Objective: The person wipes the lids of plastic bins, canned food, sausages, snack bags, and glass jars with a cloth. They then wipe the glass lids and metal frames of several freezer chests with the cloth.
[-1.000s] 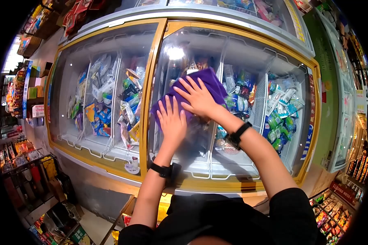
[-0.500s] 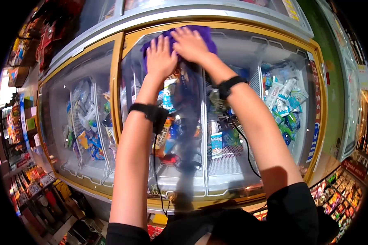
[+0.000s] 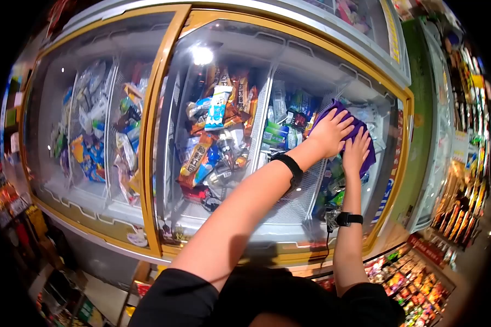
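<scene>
My left hand lies flat with fingers spread on a purple cloth, pressing it against the glass lid of a chest freezer. Just beside it, my right hand also rests flat on the cloth, fingers stretched out and pointing away from me. The cloth is bunched on the right part of the glass. Under the lid, wire baskets hold ice cream packets, among them a blue-and-white packet and a brown packet. Some packets below the cloth and hands are hidden.
A gold frame bar divides this lid from the left freezer section. Another freezer stands behind. Snack shelves are at the lower right, and a green panel runs along the right.
Both hands and the purple cloth have moved from the far left part of the glass to its right side. The view has shifted, and packets on the left are uncovered.
</scene>
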`<state>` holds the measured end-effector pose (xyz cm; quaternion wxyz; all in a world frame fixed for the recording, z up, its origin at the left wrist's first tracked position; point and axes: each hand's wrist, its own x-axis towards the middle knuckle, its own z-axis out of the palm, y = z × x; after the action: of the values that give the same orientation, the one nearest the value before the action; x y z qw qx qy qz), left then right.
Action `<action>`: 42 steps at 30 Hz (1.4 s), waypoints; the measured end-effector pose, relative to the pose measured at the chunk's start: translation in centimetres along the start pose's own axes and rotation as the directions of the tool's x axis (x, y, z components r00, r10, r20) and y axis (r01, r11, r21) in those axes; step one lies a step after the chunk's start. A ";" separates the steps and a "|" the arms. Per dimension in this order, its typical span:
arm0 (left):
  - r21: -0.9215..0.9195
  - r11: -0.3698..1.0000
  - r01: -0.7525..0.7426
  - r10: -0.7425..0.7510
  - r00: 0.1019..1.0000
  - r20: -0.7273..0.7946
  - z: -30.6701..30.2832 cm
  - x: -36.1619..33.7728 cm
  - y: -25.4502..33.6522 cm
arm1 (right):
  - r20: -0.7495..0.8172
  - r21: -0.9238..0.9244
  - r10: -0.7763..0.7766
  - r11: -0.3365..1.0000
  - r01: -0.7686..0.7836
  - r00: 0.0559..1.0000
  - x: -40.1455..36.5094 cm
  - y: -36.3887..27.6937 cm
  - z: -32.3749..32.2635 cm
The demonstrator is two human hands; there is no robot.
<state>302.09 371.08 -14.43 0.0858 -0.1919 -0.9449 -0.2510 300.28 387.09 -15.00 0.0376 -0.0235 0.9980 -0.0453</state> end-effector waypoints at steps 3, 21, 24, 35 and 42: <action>-0.061 0.990 0.124 -0.129 0.988 -0.082 -0.3 -0.4 -2.1 | 0.063 -0.097 -0.042 0.994 0.048 0.997 2.5 -3.4 -0.5; 0.329 0.742 0.585 -0.539 0.811 -0.227 -10.1 -22.7 -5.1 | -0.223 0.230 -0.813 0.493 0.839 0.538 -9.8 -21.6 2.3; 0.196 0.876 0.440 -0.439 0.897 -0.050 -7.0 -18.9 2.2 | -0.139 0.167 -0.699 0.682 0.713 0.701 -11.8 -10.4 0.2; 0.024 0.992 -0.125 0.120 0.983 0.142 3.5 -18.3 18.8 | 0.048 0.030 -0.140 0.990 0.139 0.989 -27.3 13.9 -0.5; 0.159 0.977 0.141 -0.154 0.986 0.067 -1.1 -24.0 15.0 | -0.032 0.081 -0.364 0.927 0.366 0.931 -27.4 5.1 0.5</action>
<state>330.13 374.87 -13.04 0.0439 -0.1238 -0.9757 -0.1753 327.42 393.50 -13.92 0.0211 -0.2066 0.9736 -0.0944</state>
